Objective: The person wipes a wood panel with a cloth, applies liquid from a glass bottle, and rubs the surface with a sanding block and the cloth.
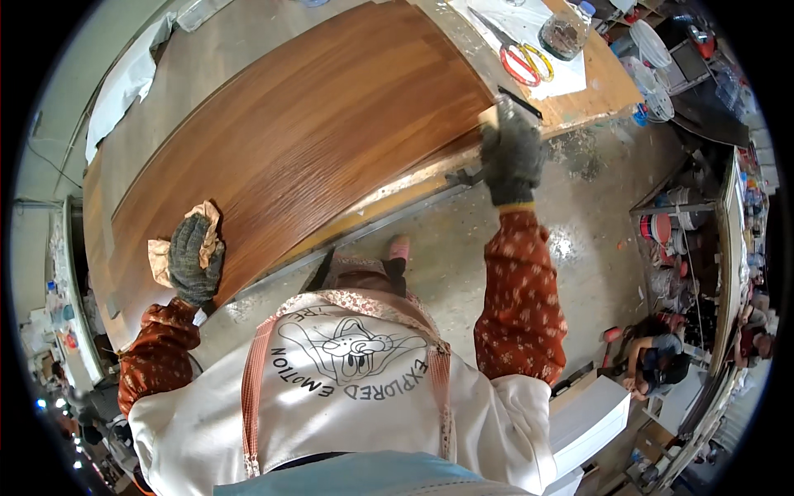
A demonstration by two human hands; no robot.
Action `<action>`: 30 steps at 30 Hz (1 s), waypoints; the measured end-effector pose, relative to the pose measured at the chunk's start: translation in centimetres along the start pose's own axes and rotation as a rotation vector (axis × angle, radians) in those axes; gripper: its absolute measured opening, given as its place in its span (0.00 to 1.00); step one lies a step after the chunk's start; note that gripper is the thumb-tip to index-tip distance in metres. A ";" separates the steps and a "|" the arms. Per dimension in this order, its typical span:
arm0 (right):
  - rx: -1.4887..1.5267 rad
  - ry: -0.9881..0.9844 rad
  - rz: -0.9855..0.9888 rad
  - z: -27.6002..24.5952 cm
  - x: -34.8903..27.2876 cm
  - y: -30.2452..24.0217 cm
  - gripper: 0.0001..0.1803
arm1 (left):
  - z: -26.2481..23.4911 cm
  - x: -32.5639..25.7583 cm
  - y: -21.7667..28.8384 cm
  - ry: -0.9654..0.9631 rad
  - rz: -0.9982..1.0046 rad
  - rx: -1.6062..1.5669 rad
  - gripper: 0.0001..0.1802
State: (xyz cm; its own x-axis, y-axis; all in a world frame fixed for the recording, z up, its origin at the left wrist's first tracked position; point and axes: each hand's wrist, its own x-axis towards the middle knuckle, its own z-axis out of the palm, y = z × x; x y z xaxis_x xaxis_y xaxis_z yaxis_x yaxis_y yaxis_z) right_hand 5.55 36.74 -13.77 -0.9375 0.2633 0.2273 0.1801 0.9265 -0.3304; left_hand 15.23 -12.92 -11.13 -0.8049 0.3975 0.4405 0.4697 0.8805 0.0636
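A brown wood-grain panel (314, 116) lies across the workbench, its near edge running slantwise in front of me. My left hand (196, 260), in a dark grey knit glove, presses a crumpled tan cloth (162, 263) against the panel's left part, fingers closed over it. At the panel's right end is my right hand (514, 157), gloved the same way and slightly blurred. A pale beige piece (490, 116) shows at its curled fingers; its kind is unclear. Just beyond those fingers sits a black strip-like tool (519, 102); whether the hand touches it I cannot tell.
Red-and-yellow-handled scissors (526, 64) lie on white paper (571, 76) at the bench's far right, beside a clear jar (566, 35) with dark contents. White sheeting (124, 91) hangs at the far left. Shelves with buckets (657, 227) stand to the right; another person (657, 364) is at lower right.
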 end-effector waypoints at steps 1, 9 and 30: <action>-0.010 -0.128 -0.008 -0.6 -0.8 -1.3 0.19 | 0.3 0.0 0.1 0.006 -0.002 0.002 0.25; 0.076 0.253 -0.349 -0.1 -2.0 -0.1 0.19 | 2.7 6.1 4.0 -0.076 0.186 -0.076 0.26; 0.203 -0.027 -0.737 -2.3 6.9 6.0 0.24 | 9.1 15.5 19.0 -0.021 0.087 -0.003 0.25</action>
State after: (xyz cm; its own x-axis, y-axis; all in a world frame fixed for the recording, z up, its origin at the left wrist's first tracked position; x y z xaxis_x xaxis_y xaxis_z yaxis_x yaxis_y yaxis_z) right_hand 0.86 44.77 -12.06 -0.8016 -0.4126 0.4327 -0.5505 0.7917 -0.2649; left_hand 8.42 12.32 -11.22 -0.7682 0.4780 0.4260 0.5393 0.8417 0.0280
